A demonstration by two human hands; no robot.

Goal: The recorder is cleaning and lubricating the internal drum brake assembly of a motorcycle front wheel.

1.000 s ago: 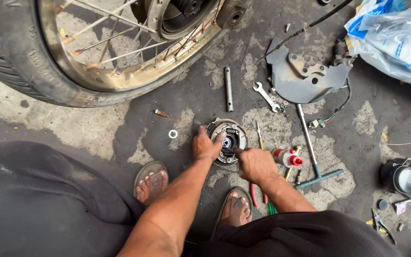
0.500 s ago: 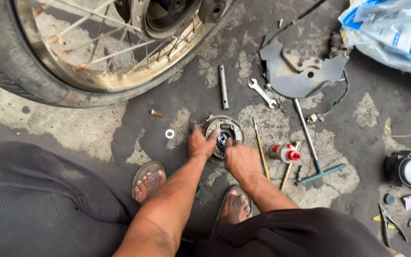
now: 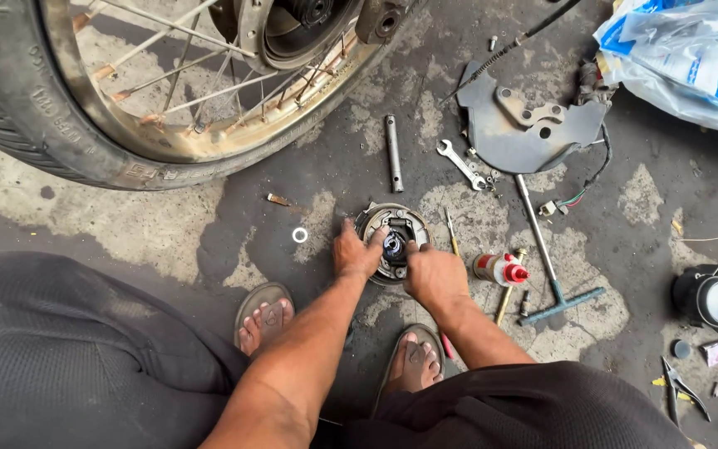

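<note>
On floor, left hand and right hand grip brake plate.

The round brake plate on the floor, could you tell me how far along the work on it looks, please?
Done: the brake plate is off the spoked wheel and lies on the concrete with an axle pin and a spanner nearby. In hand: the left hand steadies its rim while the right hand works at its centre. Left: the plate is not yet back on the wheel.

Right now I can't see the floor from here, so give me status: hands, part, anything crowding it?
Left hand and right hand both on round brake plate, flat on ground. Screwdriver and red-capped bottle lie close right. Washer loose left.
</note>
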